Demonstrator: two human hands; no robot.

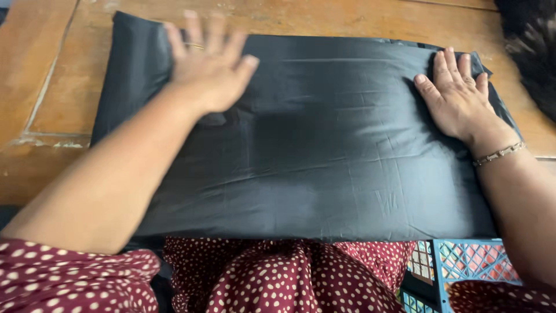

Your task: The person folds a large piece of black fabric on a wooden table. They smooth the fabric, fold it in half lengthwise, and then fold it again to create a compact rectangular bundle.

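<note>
Black cloth flat under both hands

Black folded cloth point(324, 145) lies spread on the wooden surface point(52, 87), near edge hanging toward the lap. Left hand point(208, 66) open, fingers spread, blurred, palm on the cloth's far left part. Right hand point(457, 98) open, flat on the far right corner. Blue plastic crate point(457, 266) below right.

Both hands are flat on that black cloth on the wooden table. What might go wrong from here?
The black cloth hangs a little over the near edge of the wooden table, so it may slide toward the lap. The left hand looks blurred, as if sweeping, which could push in new creases, while the right hand pins only the far right corner. The table looks scuffed and might snag the fabric.
</note>
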